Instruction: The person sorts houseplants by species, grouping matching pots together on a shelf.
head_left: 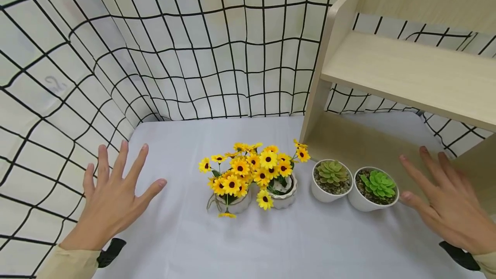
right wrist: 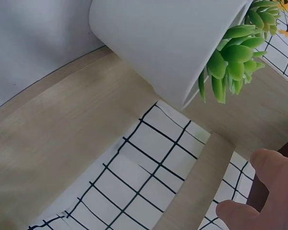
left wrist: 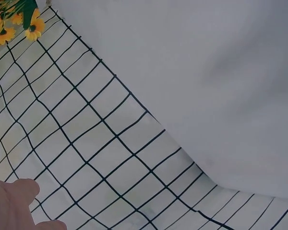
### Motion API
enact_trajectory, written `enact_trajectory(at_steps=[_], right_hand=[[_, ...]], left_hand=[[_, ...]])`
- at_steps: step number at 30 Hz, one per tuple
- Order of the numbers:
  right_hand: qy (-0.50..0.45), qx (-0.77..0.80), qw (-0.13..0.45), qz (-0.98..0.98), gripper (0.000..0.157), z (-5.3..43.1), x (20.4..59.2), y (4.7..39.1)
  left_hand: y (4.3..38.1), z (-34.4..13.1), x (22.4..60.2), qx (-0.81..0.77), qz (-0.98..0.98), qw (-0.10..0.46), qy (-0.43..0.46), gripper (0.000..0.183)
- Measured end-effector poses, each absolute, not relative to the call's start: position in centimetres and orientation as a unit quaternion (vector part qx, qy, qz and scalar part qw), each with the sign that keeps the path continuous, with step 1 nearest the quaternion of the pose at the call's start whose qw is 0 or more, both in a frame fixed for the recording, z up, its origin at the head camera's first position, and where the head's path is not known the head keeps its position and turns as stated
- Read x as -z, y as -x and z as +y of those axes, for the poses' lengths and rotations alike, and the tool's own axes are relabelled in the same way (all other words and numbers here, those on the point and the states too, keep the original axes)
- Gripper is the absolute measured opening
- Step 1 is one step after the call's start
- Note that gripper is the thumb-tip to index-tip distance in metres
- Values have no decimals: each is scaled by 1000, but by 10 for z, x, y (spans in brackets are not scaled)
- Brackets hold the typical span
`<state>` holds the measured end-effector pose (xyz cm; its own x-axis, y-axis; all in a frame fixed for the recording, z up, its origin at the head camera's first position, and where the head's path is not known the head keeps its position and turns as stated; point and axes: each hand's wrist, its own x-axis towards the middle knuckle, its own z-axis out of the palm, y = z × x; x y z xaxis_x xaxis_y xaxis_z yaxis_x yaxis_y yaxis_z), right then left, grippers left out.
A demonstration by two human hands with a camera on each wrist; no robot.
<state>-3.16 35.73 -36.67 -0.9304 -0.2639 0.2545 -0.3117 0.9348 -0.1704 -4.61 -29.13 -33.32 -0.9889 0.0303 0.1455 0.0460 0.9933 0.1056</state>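
My left hand (head_left: 112, 199) hovers at the left side of the table with its fingers spread, holding nothing. On the right, my right hand (head_left: 449, 201) is likewise spread and bare, close beside a white pot with a bright green succulent (head_left: 379, 184). Touching that pot on its left stands another white pot with a duller green succulent (head_left: 332, 172). Mid-table are two pale pots of yellow artificial flowers, the left flower pot (head_left: 234, 201) and the right flower pot (head_left: 284, 193), their blooms overlapping. In the right wrist view a white succulent pot (right wrist: 168, 43) looms near the hand.
A light wooden two-tier shelf (head_left: 407, 74) stands at the back right, just behind the succulents. Black wire grid (head_left: 217, 55) over white sheeting walls the back and left. White cloth covers the table (head_left: 232, 253).
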Motion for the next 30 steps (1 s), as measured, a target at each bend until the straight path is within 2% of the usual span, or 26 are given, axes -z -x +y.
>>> enact_trajectory(at_steps=[8, 14, 17, 22, 24, 30], right_hand=[[-165, -128, 131, -969, 68, 350, 362, 30], [-194, -185, 182, -946, 58, 340, 349, 30], [-202, -173, 233, -935, 56, 336, 341, 30], [-253, -180, 315, -897, 78, 327, 330, 35], [-277, -191, 340, -878, 79, 322, 324, 37], [-312, -201, 413, -832, 73, 310, 303, 41]], left_hand=[[61, -290, 322, 58, -994, 88, 33, 92], [75, -280, 309, 74, -988, 123, 62, 91], [81, -273, 303, 94, -977, 170, 83, 88], [94, -260, 294, 138, -933, 303, 138, 84], [102, -254, 290, 148, -913, 343, 163, 81], [120, -235, 278, 160, -887, 375, 217, 59]])
